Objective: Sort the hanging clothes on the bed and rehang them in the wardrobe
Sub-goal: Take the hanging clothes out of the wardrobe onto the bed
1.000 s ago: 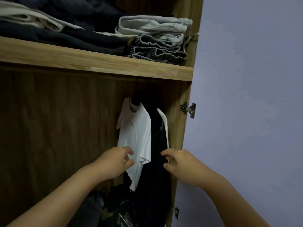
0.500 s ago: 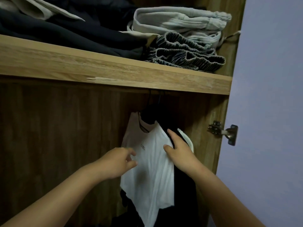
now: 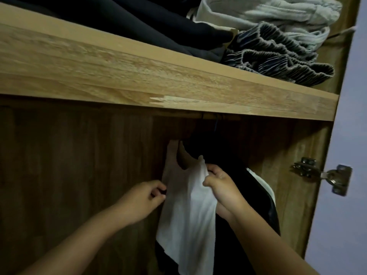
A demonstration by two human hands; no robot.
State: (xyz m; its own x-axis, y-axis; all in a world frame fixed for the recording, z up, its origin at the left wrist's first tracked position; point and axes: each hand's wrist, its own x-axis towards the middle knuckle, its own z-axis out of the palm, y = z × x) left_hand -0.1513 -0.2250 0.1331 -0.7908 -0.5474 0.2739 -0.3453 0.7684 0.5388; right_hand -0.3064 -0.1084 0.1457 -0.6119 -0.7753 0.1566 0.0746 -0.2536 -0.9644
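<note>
— Reaching up from the lower right, the right hand pinched the white shirt near its shoulder, thumb and curled fingers bunching the cloth into a small peak just under the collar.

— And the left hand?

— It came up from the lower left, fingers curled, fingertips pinched at the shirt's left edge. Something small and dark sat between thumb and forefinger; I could not tell what.

— Where was the shirt?

— It hung inside the wardrobe, below the wooden shelf, with a dark garment hanging just behind it to the right. The hanger hooks went up into shadow under the shelf.

— What else was around?

— Folded clothes lay on the shelf: dark ones on the left, a pale grey pile on the right over a striped grey piece. A metal hinge stuck out from the wardrobe's right side, beside a pale lilac wall. The shelf's front edge had a chipped patch.
</note>
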